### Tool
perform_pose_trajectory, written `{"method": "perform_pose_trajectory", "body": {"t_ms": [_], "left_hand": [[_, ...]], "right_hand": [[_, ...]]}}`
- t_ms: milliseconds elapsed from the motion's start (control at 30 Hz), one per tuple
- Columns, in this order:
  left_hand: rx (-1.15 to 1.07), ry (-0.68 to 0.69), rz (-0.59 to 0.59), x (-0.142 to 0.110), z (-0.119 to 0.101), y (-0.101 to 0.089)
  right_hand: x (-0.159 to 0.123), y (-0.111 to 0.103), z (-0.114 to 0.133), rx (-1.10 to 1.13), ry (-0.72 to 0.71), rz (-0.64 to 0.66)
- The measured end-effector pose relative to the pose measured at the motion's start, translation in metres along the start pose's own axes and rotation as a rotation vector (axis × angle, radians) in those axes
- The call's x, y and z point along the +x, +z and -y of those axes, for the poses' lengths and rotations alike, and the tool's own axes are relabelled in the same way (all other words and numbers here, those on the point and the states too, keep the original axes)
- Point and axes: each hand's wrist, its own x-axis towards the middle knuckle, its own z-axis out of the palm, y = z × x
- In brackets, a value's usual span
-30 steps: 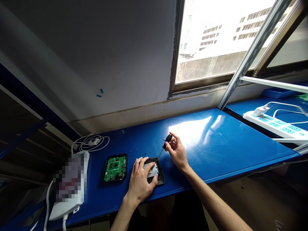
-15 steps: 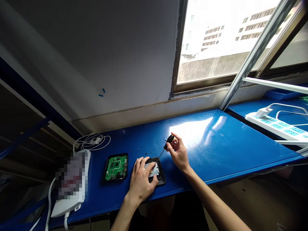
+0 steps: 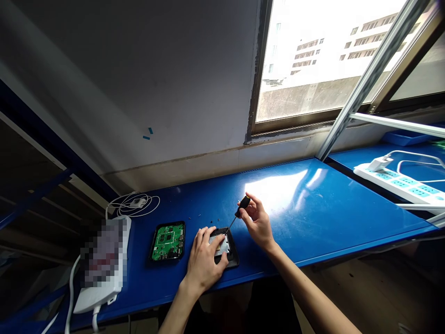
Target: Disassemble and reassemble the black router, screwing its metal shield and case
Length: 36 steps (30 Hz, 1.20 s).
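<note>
Black plastic casing (image 3: 233, 251) lies on bench (image 3: 302, 222) under left hand (image 3: 202, 260), which braces it, thumb and fingers spread. Right hand (image 3: 257, 223) grips screwdriver (image 3: 242, 207) by its handle, tip just beside left forefinger. Casing likely light, stiff, prone to slide; best held by rim.

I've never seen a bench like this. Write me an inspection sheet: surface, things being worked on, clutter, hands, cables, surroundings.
Surface: blue table, with bright glare.
Job's things: screwdriver, tip down at the black cover; green board left of it.
Clutter: tiny parts beyond the cover, too small to identify; white box, partly pixelated.
Hands: left hand on the cover; right hand holding the screwdriver.
Cables: white coil behind the box; another at the power strip.
Surroundings: wall, window, metal frame.
</note>
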Motion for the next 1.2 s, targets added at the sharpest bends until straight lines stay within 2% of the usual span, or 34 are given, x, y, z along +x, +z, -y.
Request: {"method": "perform_pose_trajectory", "body": {"t_ms": [100, 200, 300, 467, 700, 1200], "left_hand": [[-0.008, 0.009, -0.003, 0.0, 0.002, 0.001], [-0.013, 0.015, -0.014, 0.001, 0.003, 0.003], [-0.014, 0.02, -0.026, 0.001, 0.003, 0.004], [-0.023, 0.028, -0.04, 0.0, 0.003, 0.004], [-0.045, 0.022, -0.044, 0.0, 0.003, 0.003], [-0.059, 0.015, -0.05, 0.0, 0.001, 0.001]], "right_hand": [[0.0, 0.0, 0.009, -0.054, -0.132, 0.104], [0.003, 0.001, 0.02, -0.212, -0.285, 0.193], [0.007, 0.005, 0.03, -0.316, -0.365, 0.251], [0.011, 0.009, 0.042, -0.368, -0.454, 0.34], [0.011, 0.008, 0.048, -0.425, -0.502, 0.387], [0.008, 0.009, 0.045, -0.456, -0.496, 0.353]]}}
